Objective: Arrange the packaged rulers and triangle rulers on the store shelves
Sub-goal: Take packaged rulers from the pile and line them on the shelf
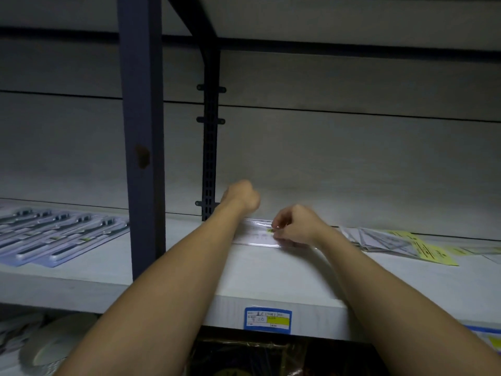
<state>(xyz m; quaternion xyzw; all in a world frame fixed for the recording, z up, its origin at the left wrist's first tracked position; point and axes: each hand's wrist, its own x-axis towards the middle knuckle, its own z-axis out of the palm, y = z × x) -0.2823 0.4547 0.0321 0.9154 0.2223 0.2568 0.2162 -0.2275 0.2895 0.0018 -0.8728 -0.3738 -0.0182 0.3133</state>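
- The pale shelf board [271, 272] runs the full width, with a blue upright post [142, 131] at its front left and a slotted bracket rail [209, 147] against the back wall
- Left of the post lies a row of blister-packed tools [59, 234]; at far right, packaged triangle rulers with yellow cards [401, 244] lie fanned, flat on the board
- The packaged ruler [257, 234] lies flat near the back wall, between the rail and the fan
- The left hand [241, 198] is curled at the ruler's left end; whether it grips anything I cannot tell
- The right hand [295, 229] pinches the ruler pack near its middle
- Best to square the pack parallel to the back wall, sliding it flat
- Open board lies in front; the fan crowds the right
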